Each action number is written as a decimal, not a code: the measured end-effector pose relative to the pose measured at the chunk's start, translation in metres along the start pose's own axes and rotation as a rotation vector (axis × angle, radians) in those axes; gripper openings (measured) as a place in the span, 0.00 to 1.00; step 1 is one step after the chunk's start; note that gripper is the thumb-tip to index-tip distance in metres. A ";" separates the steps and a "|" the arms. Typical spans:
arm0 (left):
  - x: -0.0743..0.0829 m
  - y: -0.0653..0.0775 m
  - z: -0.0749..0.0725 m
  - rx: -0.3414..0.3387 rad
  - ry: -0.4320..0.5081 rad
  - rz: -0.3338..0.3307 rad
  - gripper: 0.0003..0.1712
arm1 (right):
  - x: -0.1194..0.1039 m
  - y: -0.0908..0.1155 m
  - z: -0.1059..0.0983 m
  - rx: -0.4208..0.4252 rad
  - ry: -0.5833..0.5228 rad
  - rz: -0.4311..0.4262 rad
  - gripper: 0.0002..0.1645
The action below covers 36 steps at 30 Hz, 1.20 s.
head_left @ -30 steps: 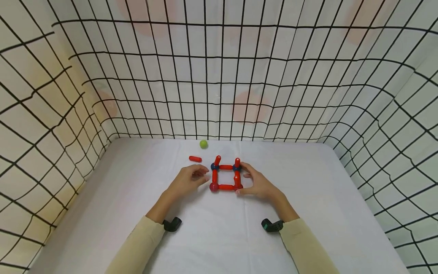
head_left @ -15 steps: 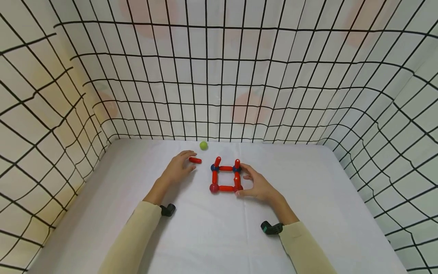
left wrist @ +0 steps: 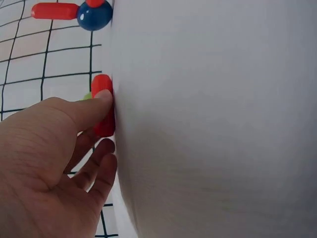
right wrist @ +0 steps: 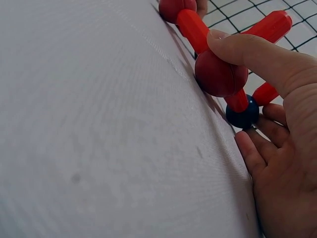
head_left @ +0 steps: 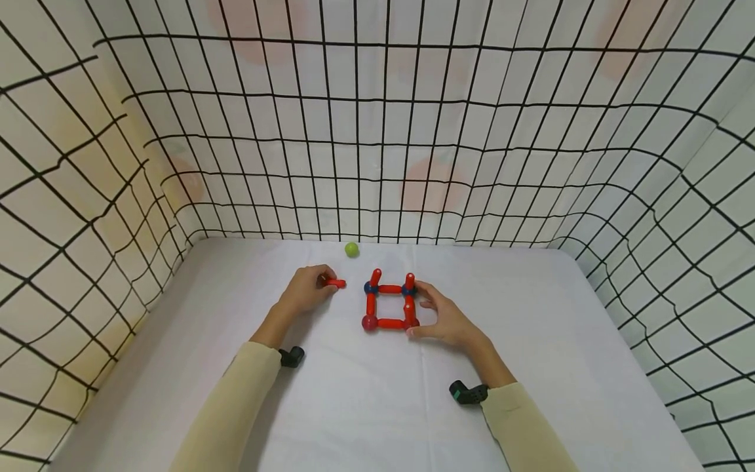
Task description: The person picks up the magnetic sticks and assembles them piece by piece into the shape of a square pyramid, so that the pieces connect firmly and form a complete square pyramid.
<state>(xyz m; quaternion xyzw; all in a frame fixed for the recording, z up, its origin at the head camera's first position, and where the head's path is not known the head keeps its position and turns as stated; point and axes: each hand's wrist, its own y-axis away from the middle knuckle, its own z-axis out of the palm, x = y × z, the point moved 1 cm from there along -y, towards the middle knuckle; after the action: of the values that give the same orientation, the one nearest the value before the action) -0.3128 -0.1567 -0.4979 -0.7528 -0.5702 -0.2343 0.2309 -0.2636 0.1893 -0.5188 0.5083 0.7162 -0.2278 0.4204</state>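
Note:
My left hand (head_left: 307, 288) pinches a loose red rod (head_left: 339, 283) between thumb and fingers, low over the white table. In the left wrist view the thumb lies across this rod (left wrist: 101, 82), the other fingers loosely bent. A square frame of red rods (head_left: 389, 324) and balls lies to its right, blue balls at the far corners and dark red ones at the near corners. Three rods stand up from it. My right hand (head_left: 451, 322) holds its right side, thumb on the near red ball (right wrist: 218, 74), fingers at the far blue ball (right wrist: 241, 113).
A small green ball (head_left: 351, 249) lies near the table's back edge, beyond the loose rod. Black wire mesh (head_left: 377, 141) rises along the back and both sides of the white-covered table (head_left: 366, 406). Each wrist wears a small black camera (head_left: 468, 393).
My left hand has moved from beside the frame, left and away, to the loose red rod and taken hold of it. The rod has shifted slightly nearer. My right hand stays on the frame.

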 end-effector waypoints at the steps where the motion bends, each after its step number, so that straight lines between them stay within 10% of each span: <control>1: 0.001 0.001 0.000 -0.001 0.007 0.003 0.11 | 0.000 0.000 0.000 -0.001 -0.002 -0.002 0.66; 24: 0.038 0.041 0.015 -0.122 0.407 0.131 0.22 | 0.001 0.000 -0.001 -0.003 -0.014 -0.028 0.65; 36: 0.051 0.043 0.031 -0.169 0.420 0.182 0.22 | 0.002 0.001 -0.001 0.001 -0.010 -0.042 0.65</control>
<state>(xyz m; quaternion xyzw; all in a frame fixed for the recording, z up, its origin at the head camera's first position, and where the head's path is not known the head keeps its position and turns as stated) -0.2565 -0.1100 -0.4939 -0.7525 -0.4177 -0.4108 0.3008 -0.2637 0.1911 -0.5195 0.4923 0.7245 -0.2395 0.4188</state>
